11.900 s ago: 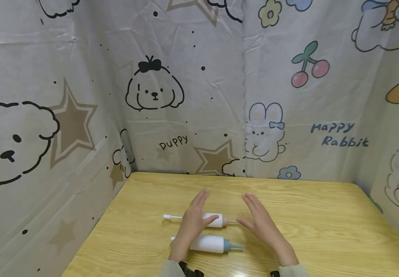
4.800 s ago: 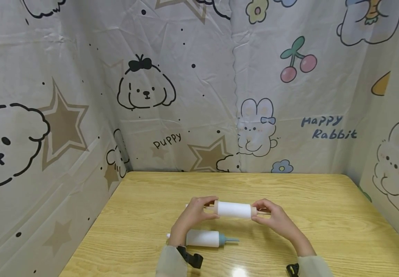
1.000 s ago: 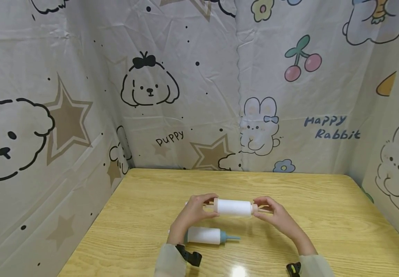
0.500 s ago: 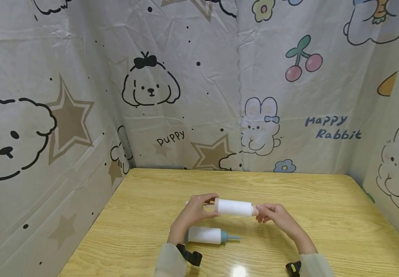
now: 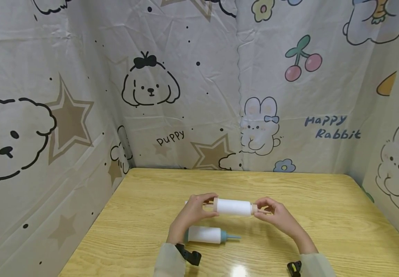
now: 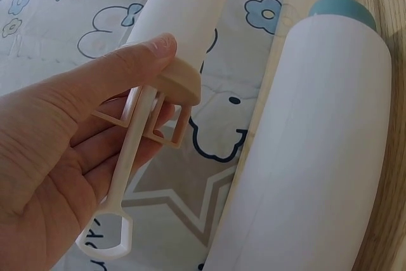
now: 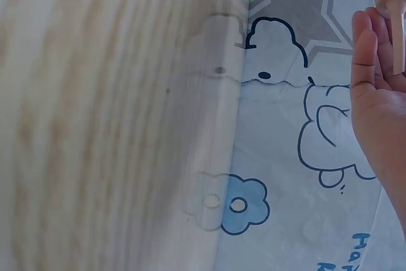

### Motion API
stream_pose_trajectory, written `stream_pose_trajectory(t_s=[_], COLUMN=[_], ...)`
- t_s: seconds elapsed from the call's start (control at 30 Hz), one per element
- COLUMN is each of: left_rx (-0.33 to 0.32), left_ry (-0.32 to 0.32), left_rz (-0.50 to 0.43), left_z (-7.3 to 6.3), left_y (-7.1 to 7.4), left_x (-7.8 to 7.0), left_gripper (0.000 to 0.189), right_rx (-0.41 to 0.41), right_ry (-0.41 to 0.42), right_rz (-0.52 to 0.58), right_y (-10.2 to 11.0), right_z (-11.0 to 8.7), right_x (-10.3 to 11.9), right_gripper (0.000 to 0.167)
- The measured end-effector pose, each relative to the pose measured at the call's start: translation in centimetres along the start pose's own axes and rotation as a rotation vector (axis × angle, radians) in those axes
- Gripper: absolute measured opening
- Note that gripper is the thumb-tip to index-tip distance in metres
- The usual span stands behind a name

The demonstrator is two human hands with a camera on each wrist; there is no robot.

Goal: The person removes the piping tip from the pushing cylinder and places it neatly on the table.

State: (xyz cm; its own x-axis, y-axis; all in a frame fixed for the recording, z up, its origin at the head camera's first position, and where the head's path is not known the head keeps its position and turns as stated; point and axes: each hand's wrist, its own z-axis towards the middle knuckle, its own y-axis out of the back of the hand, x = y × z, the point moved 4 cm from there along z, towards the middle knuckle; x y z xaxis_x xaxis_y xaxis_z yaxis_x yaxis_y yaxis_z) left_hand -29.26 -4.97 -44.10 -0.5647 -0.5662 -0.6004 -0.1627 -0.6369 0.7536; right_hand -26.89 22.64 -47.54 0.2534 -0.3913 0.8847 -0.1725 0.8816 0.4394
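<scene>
A white syringe with beige end caps (image 5: 234, 207) is held level above the table between both hands. My left hand (image 5: 193, 209) grips its plunger-end cap, thumb on top in the left wrist view. There, a white plunger rod with a ring handle (image 6: 108, 236) and beige finger loops (image 6: 170, 128) show below the cap. My right hand (image 5: 276, 214) pinches the opposite cap, around the beige nozzle (image 7: 398, 36). A second white syringe with a teal cap and nozzle (image 5: 204, 235) lies on the table nearer the person, its left end partly behind the left wrist.
The wood-grain table (image 5: 282, 238) meets a cartoon-printed cloth (image 5: 199, 96) at the back, and cloth also hangs on both sides. Black straps with camera mounts (image 5: 189, 256) sit on the wrists.
Since the oldest frame, both hands have lifted the beige-capped syringe off the table. In the last second my right fingers have closed in around its nozzle-end cap, then spread again. My left hand stays put.
</scene>
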Motion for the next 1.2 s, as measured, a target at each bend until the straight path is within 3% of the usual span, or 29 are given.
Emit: stream_pose_trajectory(t_s=[0.63, 0.97, 1.2], left_rx=[0.012, 0.060, 0.097], left_ry=[0.033, 0.123, 0.152], left_rz=[-0.001, 0.033, 0.029], left_z=[-0.2, -0.3, -0.4], left_y=[-0.2, -0.4, -0.8], left_x=[1.0, 2.4, 3.2], left_gripper=[0.049, 0.051, 0.056], right_rx=[-0.119, -0.103, -0.093], right_ry=[0.096, 0.115, 0.107], right_rz=[-0.092, -0.058, -0.052], right_y=[0.6, 0.6, 0.5], right_z=[-0.4, -0.3, -0.3], right_x=[-0.3, -0.1, 0.0], right_gripper=[0.026, 0.025, 0.024])
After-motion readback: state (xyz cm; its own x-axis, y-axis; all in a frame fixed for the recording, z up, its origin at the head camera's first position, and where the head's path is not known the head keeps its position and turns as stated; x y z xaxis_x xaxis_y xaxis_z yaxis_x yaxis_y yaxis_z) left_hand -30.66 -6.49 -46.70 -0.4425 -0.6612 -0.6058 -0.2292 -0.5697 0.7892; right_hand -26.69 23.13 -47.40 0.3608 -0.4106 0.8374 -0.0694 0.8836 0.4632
